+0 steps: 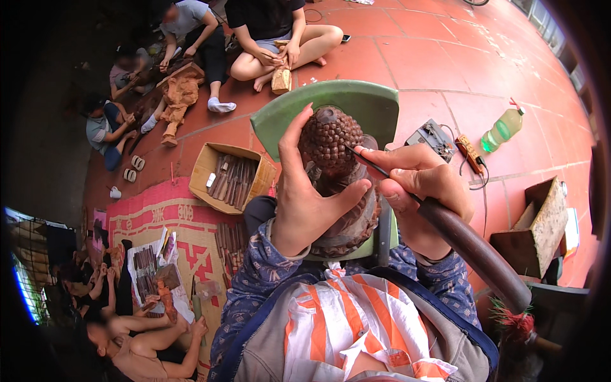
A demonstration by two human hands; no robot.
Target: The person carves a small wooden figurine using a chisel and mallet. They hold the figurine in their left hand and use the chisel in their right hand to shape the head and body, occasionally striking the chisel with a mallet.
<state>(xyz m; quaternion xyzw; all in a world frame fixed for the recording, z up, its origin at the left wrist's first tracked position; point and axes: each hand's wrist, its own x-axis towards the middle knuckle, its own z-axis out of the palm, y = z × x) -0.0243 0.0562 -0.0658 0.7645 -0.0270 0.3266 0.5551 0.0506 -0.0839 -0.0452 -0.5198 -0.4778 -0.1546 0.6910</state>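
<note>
A dark brown carved wooden statue [331, 141] with a knobbed, beaded head rests upright in front of me, on a green plastic chair [382, 104]. My left hand [304, 191] curves around its left side, index finger up along the head and thumb across the front; the other fingers are mostly hidden. In my right hand [423, 194] is a carving chisel [471, 251] with a long, thick dark handle. Its thin metal blade points up and left, and the tip meets the right side of the knobbed head.
Left of the chair, a cardboard box [258, 184] of carving tools stands by a red patterned mat [153, 210] with more tools. Several people sit around, some with wood carvings [181, 95]. To the right are a green bottle [503, 130], a power strip [470, 153] and a wooden box [541, 223].
</note>
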